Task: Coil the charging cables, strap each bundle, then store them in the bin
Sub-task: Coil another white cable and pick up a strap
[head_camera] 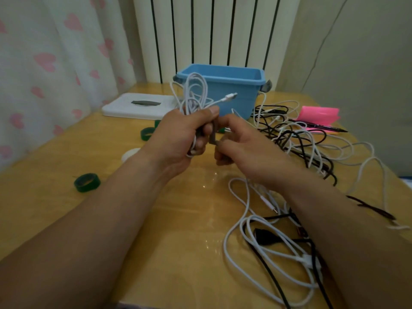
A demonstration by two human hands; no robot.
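Observation:
My left hand [178, 134] grips a coiled white charging cable [195, 92] held upright above the table, its loops and one plug sticking up in front of the blue bin [245, 85]. My right hand [240, 143] pinches a grey strap [213, 134] that runs round the bundle just below my left thumb. A tangle of loose white and black cables [294, 139] lies on the wooden table to the right, and more white and black cables [267, 241] sprawl at the near right.
Green strap rolls lie on the table: one at the near left [87, 182], others behind my left hand [147, 133]. A white lid [138, 105] rests at the back left. A pink case [318, 114] and a black pen [323, 127] sit at the back right.

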